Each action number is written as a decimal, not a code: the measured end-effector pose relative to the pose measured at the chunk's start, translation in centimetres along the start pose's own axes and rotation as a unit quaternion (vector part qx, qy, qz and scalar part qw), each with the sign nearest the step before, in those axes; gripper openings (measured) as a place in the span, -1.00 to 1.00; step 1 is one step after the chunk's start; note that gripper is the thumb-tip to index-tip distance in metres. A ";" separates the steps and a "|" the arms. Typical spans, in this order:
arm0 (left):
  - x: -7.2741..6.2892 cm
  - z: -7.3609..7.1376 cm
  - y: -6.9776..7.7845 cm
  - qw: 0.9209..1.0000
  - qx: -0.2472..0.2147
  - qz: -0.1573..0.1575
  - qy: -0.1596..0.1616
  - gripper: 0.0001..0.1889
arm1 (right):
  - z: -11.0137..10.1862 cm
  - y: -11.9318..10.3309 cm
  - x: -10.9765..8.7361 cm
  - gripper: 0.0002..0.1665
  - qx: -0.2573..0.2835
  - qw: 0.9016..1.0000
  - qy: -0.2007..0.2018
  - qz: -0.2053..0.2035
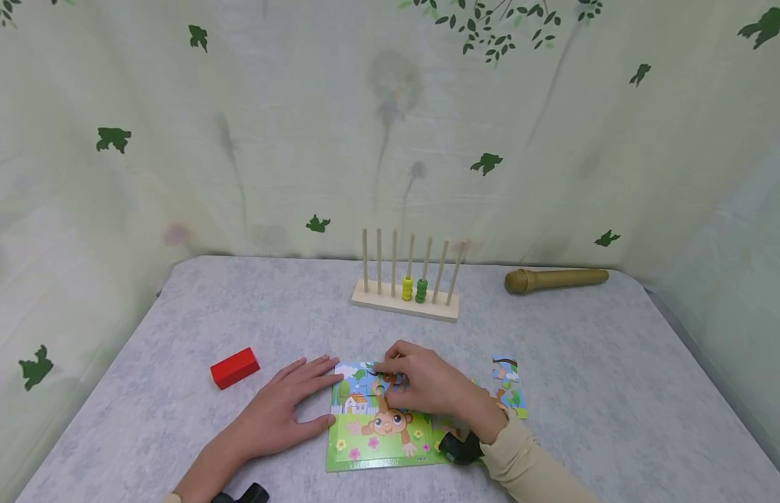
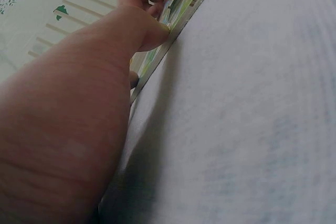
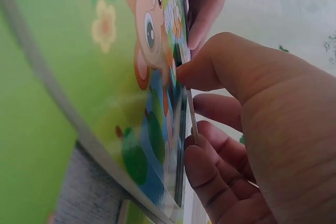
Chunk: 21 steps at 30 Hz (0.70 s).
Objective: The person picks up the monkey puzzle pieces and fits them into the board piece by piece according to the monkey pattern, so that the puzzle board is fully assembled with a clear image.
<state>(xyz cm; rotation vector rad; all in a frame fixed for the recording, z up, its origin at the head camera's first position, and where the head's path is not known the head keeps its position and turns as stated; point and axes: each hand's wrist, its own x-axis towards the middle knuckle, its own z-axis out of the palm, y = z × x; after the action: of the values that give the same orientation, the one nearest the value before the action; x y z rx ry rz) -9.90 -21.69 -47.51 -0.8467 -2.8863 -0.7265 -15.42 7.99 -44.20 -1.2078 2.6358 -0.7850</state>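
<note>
Head view: a monkey jigsaw (image 1: 358, 464) lies at the near middle of the grey table (image 1: 289, 300), both hands at it, near each other but not touching.
Left hand (image 1: 289, 409): fingers spread and relaxed along the jigsaw's left edge, gripping nothing.
Right hand (image 1: 427, 381): thumb and fingers pinch a thin puzzle piece (image 3: 192, 114) over the far right part.
Picture so far: monkey's face (image 1: 390, 423), flowers (image 1: 373, 441) and house (image 1: 356, 403) are together; I'd call it mostly done.
Pieces left: the pinched one, plus loose pieces (image 1: 505, 368) lying to the right, not yet fitted.
Far right corner: the right hand covers it, so I cannot tell how many gaps remain.
Rest of table: red block (image 1: 235, 368) left, peg stand (image 1: 405, 305) far middle, wooden rod (image 1: 565, 279) far right.
</note>
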 end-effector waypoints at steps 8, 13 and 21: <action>0.1 0.0 0.0 1.000 0.000 -0.002 0.001 -0.36 | 0.1 0.0 0.0 -0.53 -0.008 1.000 -0.001 -0.005; 0.1 -0.1 0.1 1.000 -0.003 -0.005 -0.001 -0.36 | 0.2 0.1 -0.1 -0.54 -0.023 1.000 -0.002 -0.007; 0.2 -0.2 0.3 1.000 -0.002 0.003 0.004 -0.35 | 0.3 0.1 0.0 -0.53 -0.041 0.999 -0.005 -0.002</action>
<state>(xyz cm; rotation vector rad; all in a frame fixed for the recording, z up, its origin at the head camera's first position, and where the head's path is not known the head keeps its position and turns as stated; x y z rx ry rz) -9.93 -21.53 -47.16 -0.8504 -2.8750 -0.7335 -15.38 7.93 -44.48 -1.2333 2.6822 -0.6771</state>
